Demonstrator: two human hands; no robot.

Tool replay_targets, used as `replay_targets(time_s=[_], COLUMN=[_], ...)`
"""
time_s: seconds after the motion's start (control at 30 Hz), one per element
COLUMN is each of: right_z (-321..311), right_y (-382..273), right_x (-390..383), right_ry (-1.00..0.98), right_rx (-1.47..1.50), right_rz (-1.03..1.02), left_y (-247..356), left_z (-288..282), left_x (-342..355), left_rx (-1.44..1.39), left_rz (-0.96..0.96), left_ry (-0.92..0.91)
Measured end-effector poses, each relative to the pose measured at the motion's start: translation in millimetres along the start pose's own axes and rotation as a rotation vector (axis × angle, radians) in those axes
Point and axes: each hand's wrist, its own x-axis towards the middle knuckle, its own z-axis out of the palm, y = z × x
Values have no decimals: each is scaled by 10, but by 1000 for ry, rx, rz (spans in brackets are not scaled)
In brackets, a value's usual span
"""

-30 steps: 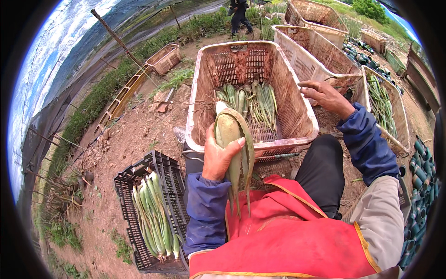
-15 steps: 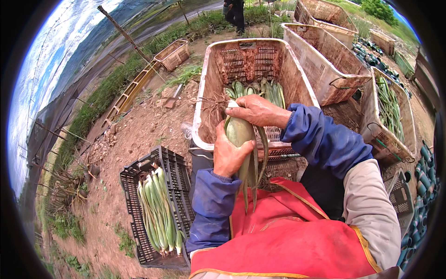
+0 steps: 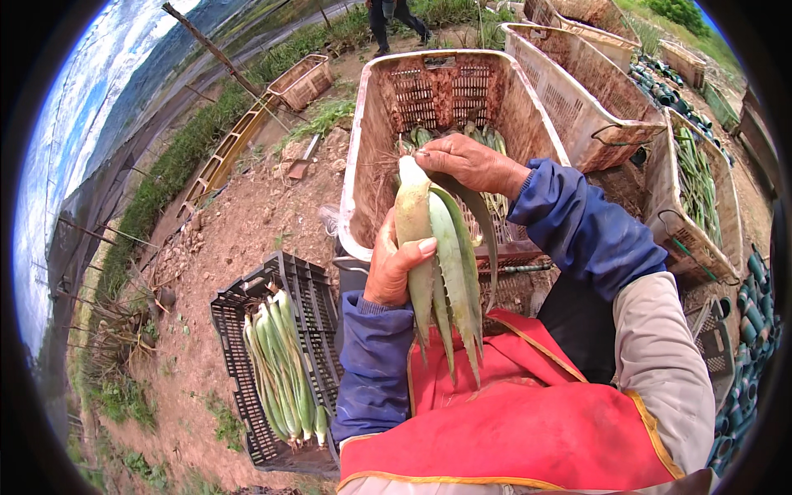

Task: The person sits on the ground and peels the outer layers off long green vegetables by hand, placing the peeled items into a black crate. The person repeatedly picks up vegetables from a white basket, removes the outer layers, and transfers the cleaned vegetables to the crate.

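Note:
My left hand (image 3: 398,264) grips an aloe-like plant (image 3: 441,256) with a white base, trailing roots and long, toothed green leaves hanging down over the red apron. My right hand (image 3: 458,161) is closed near the plant's base on a darker outer leaf (image 3: 487,223), which bends away to the right of the other leaves. Behind the plant stands a large dirty white crate (image 3: 359,165) with more leafy plants inside, partly hidden by my hands. At lower left, a black crate (image 3: 247,388) holds long green plants with white bases (image 3: 282,363).
More plastic crates (image 3: 569,99) stand at upper right, one with long greens (image 3: 697,181). Piles of dark green cylinders (image 3: 747,346) line the right. A yellow ladder-like frame (image 3: 219,165) and small crate (image 3: 297,82) are at left. Another person's legs (image 3: 392,25) show at the top.
My right hand came over from the crate's right rim to the plant's base, then drew an outer leaf rightward, exposing paler leaves. The other person's legs have shifted left.

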Motion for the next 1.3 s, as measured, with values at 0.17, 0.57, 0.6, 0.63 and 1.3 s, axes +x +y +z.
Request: replay_targets(time_s=[0.17,0.57,0.6,0.63,1.3], right_z=[116,187,206,228,164], right_y=[-4,-191,-198,-212,33], right_x=[18,7,11,18,42], right_ry=[78,298,330,361,326], right_rx=[362,381,386,392,276], right_rz=[92,207,205,203,378], left_y=[-109,-279,-274,-274,-734], left_z=[-49,-53,-10,25,-719], left_x=[-2,-10,-8,-3,69], left_rx=[-427,-586,-448,-308,-874], left_rz=[5,67,165,262,11], left_ry=[-39,55,76,98,-347])
